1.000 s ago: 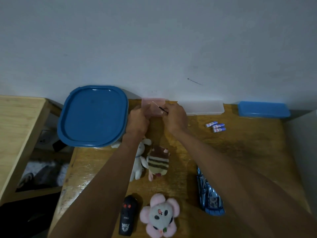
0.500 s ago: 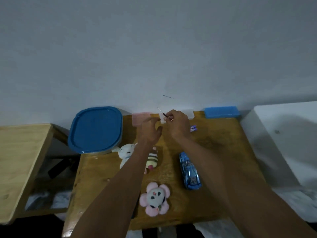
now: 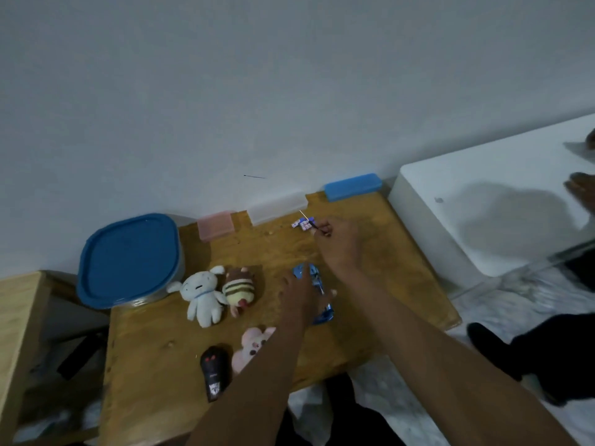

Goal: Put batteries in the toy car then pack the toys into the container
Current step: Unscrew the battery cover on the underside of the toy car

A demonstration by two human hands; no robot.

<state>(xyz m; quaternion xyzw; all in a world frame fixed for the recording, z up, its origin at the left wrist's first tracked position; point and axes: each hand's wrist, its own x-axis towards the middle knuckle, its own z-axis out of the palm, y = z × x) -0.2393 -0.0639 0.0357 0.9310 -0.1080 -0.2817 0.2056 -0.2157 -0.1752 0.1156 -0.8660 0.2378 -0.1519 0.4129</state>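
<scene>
Two bare forearms reach up from the bottom of the frame over a wooden tabletop (image 3: 154, 365). Nearest, at lower centre, lies a black remote control (image 3: 215, 371), and just right of it a pink flower-shaped plush (image 3: 249, 346), partly hidden by the left forearm. Above these, left of centre, a white plush (image 3: 203, 292) lies touching a brown striped plush (image 3: 239, 289) on its right.

At the middle of the frame the left hand (image 3: 297, 296) rests on the blue toy car (image 3: 317, 294), fingers wrapped over its near side; the car lies on the tabletop, its far end and right edge showing past the hand. Further up and to the right, the right hand (image 3: 338, 243) has its fingers pinched together on a thin dark-handled tool (image 3: 309, 221), the light tip slanting up to the left. Just beside that tip, a small cluster of batteries (image 3: 301, 224) lies on the tabletop.

At left, a container with a blue lid (image 3: 128, 260) stands at the tabletop's left edge, shut. Along the far edge by the wall sit a pink box (image 3: 215, 225), a clear box (image 3: 278, 207) and a blue box (image 3: 352, 186). A white surface (image 3: 483, 201) fills the right side.
</scene>
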